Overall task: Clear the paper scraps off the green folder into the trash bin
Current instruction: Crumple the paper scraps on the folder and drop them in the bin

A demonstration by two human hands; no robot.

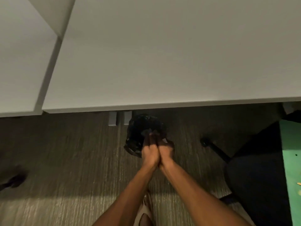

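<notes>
Both of my hands reach down over the trash bin (pixel 141 128), which is lined with a black bag and stands on the floor under the desk edge. My left hand (pixel 149 152) and my right hand (pixel 165 151) are pressed side by side, fingers stretched toward the bin's mouth. A small pale paper scrap (pixel 164 140) shows by my right fingers; anything else between the palms is hidden. The green folder (pixel 291 160) lies at the far right edge with a few small scraps (pixel 299 183) on it.
A white desk (pixel 162 62) fills the upper half, and a second white surface (pixel 19 62) adjoins it at the left. A black office chair (pixel 254 180) stands at the right, its base leg (pixel 213 149) near the bin. Grey carpet covers the floor, and a dark shoe (pixel 13 180) is at the left.
</notes>
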